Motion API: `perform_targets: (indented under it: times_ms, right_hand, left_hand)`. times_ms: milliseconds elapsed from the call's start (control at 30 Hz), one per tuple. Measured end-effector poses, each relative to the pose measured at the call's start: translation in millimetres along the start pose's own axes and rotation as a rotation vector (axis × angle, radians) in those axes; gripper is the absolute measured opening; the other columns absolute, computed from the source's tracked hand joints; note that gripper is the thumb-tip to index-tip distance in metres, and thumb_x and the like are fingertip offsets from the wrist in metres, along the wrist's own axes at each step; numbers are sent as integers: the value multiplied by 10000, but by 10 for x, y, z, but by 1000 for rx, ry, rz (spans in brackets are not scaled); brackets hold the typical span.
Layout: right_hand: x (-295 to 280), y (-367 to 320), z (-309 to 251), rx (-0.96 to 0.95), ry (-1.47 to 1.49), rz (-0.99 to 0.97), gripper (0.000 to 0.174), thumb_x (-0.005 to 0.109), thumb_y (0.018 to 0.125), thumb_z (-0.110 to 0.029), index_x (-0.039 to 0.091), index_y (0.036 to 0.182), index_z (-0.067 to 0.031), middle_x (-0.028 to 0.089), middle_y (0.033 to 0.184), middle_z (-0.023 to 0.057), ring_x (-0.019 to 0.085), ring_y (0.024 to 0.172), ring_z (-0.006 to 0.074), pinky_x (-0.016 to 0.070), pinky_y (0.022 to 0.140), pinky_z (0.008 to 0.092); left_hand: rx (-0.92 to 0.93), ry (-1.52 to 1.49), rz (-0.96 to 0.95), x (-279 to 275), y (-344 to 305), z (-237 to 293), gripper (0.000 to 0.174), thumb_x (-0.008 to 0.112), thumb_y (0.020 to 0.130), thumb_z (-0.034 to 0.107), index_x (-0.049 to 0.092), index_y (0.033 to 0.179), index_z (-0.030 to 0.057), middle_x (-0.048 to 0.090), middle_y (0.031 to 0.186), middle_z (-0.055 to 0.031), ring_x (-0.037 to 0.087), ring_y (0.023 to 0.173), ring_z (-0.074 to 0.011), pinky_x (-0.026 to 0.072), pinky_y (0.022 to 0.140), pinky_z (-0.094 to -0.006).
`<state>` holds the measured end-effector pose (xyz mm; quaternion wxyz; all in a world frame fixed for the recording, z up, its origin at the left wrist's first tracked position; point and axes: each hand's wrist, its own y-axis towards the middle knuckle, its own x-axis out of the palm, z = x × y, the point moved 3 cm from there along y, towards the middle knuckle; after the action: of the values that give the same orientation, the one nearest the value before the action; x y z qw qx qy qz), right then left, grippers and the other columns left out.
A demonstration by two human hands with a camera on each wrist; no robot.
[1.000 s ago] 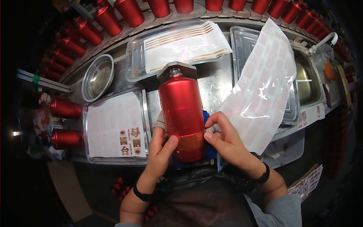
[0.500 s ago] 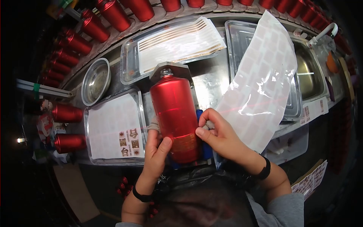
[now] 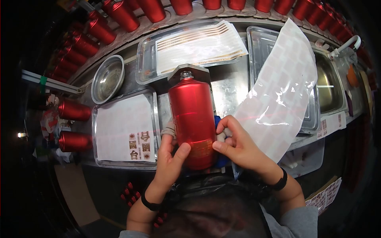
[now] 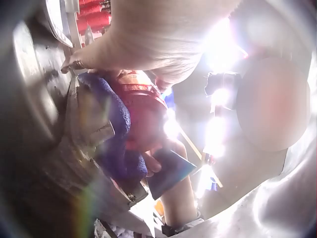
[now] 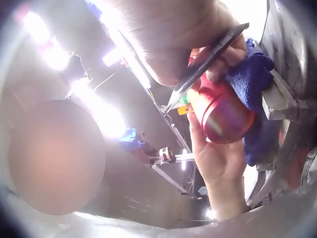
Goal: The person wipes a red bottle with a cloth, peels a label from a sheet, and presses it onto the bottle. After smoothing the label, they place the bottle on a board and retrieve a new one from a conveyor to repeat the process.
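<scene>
We see the red bottle (image 3: 192,115) lying on blue cloth (image 4: 116,109) at the metal tabletop (image 3: 229,87)'s near edge, neck pointing away. Our left grip (image 3: 168,164) holds its lower left side; our right grip (image 3: 242,150) curls round a dark flat plate (image 4: 171,174), thumb against the bottle. Around us sit trays (image 3: 147,59) bearing printed sheets (image 3: 119,119), a steel bowl (image 3: 108,79) and, rightward, a sink (image 3: 328,73). More bottles (image 3: 182,6) line the far side; bright lamps (image 4: 218,121) glare.
</scene>
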<state>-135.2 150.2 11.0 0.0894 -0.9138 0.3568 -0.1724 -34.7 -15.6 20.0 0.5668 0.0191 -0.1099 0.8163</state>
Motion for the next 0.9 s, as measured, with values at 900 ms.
perform_targets:
  times_ms: [900]
  right_hand:
    - [-45,-124,14,49,-60,54,299,690,854,-65,494,1080,-60,416,669,-89,357,515,-29,271,469,184]
  left_hand:
    - [-16,74,10,22,-44,-30,750,685,903,236,288,1475,-41,477,1394,-163,500,1265,-225,384,1072,-363]
